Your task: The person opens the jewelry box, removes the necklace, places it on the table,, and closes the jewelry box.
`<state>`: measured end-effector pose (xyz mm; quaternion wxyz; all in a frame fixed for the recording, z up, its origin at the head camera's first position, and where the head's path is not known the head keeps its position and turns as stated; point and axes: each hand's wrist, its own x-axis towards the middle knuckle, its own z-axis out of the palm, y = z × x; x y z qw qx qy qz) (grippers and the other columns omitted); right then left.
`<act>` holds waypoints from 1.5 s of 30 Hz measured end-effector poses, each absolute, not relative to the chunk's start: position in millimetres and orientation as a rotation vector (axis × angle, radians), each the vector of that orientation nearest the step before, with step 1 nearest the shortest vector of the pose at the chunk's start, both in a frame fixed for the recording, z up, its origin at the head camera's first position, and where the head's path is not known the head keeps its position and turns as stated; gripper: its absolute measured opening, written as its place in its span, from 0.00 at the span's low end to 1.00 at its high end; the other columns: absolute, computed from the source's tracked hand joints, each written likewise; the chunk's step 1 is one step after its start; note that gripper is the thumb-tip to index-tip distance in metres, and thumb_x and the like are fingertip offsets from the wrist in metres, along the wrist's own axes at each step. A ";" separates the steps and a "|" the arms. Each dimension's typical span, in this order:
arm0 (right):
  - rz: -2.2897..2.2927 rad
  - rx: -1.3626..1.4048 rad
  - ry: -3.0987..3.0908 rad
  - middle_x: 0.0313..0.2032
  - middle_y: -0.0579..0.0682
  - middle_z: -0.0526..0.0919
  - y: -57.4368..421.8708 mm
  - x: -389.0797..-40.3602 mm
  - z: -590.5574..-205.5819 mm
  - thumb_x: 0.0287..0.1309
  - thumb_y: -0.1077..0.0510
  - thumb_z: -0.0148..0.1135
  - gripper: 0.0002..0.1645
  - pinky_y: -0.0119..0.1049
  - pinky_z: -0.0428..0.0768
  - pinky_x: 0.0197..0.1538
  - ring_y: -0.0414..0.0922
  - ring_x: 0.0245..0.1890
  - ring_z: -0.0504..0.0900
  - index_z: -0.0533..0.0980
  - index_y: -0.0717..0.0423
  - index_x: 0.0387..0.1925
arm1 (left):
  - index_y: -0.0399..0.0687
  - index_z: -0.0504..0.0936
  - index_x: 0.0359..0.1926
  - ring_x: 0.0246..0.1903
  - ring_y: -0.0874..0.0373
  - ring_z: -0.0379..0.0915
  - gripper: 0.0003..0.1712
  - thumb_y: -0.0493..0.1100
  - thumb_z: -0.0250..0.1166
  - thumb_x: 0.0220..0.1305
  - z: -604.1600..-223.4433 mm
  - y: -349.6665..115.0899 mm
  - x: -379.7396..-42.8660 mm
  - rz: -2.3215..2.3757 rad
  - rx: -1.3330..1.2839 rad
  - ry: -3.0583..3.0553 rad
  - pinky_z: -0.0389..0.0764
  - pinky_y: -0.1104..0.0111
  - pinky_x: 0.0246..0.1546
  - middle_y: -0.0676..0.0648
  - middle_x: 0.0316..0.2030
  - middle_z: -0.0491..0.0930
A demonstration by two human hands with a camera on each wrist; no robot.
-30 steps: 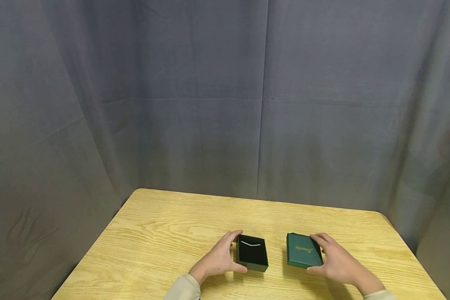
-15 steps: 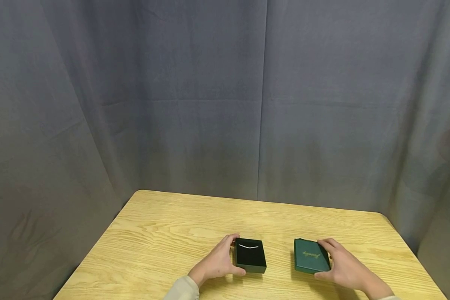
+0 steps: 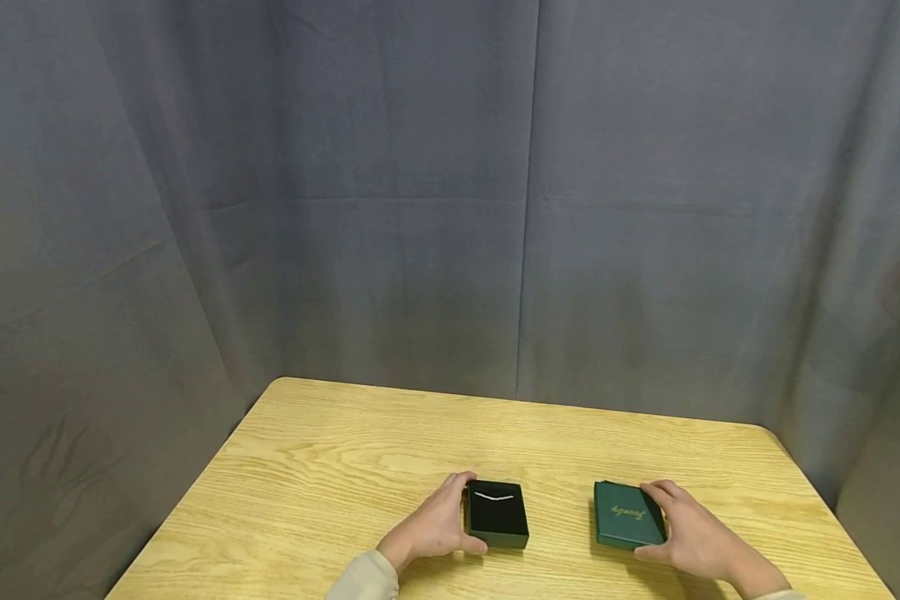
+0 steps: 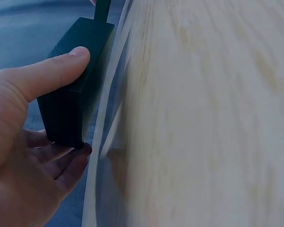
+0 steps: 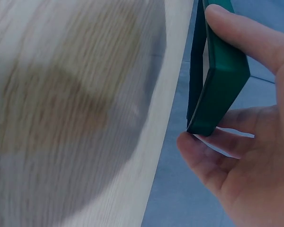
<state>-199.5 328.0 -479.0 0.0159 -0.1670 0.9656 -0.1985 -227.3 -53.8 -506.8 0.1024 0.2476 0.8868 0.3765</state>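
My left hand (image 3: 437, 523) grips a small dark green jewelry box base (image 3: 499, 540) with a black insert inside. Across the insert's far part runs a thin silvery-white chain-like strip (image 3: 493, 497). The left wrist view shows the thumb on one side of the box base (image 4: 61, 113) and fingertips on the opposite side. To the right, my right hand (image 3: 696, 535) holds the green box lid (image 3: 630, 515), gold lettering facing up. In the right wrist view, thumb and fingers pinch the lid (image 5: 225, 78) across opposite edges. Base and lid are apart, side by side.
A light wood-grain table (image 3: 360, 442) lies beneath both hands, with rounded far corners. Grey curtains (image 3: 397, 250) hang behind it and along both sides.
My right hand has moved the lid to the right and slightly nearer, widening the gap. The base in my left hand has shifted a little left and nearer, turning slightly.
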 end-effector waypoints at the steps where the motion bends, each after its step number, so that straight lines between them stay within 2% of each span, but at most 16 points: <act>1: -0.617 -0.521 3.003 0.53 0.61 0.70 328.6 -199.8 -479.6 0.34 0.33 0.74 0.61 0.54 0.73 0.50 0.59 0.52 0.72 0.66 0.73 0.59 | 0.38 0.54 0.69 0.60 0.45 0.61 0.58 0.54 0.77 0.43 -506.7 -53.8 -226.9 1.105 0.730 2.619 0.66 0.51 0.58 0.42 0.63 0.60; 16: -0.575 -0.480 2.964 0.54 0.61 0.70 335.9 -202.7 -487.4 0.31 0.36 0.77 0.60 0.53 0.74 0.48 0.57 0.52 0.72 0.66 0.71 0.59 | 0.39 0.54 0.68 0.59 0.46 0.63 0.58 0.52 0.78 0.42 -509.7 -52.0 -227.1 1.039 0.699 2.647 0.68 0.53 0.57 0.43 0.62 0.61; 24: -0.583 -0.489 2.914 0.55 0.60 0.69 340.1 -205.2 -490.2 0.32 0.37 0.77 0.59 0.51 0.74 0.46 0.56 0.51 0.72 0.66 0.70 0.60 | 0.40 0.56 0.67 0.57 0.51 0.65 0.58 0.50 0.79 0.39 -509.6 -49.7 -227.2 1.014 0.691 2.675 0.68 0.56 0.57 0.45 0.60 0.64; 36: -0.596 -0.455 2.880 0.54 0.61 0.70 341.3 -206.9 -493.1 0.29 0.41 0.80 0.58 0.53 0.73 0.47 0.58 0.51 0.73 0.66 0.70 0.59 | 0.39 0.58 0.66 0.56 0.52 0.62 0.56 0.51 0.79 0.39 -508.5 -48.8 -226.8 0.941 0.666 2.708 0.68 0.56 0.56 0.45 0.58 0.66; 45: -0.591 -0.458 2.873 0.54 0.61 0.70 341.6 -206.8 -495.7 0.29 0.43 0.80 0.58 0.55 0.73 0.48 0.59 0.52 0.72 0.66 0.71 0.59 | 0.40 0.58 0.67 0.57 0.51 0.60 0.57 0.52 0.79 0.40 -510.2 -49.5 -226.9 0.938 0.668 2.700 0.67 0.56 0.57 0.45 0.60 0.64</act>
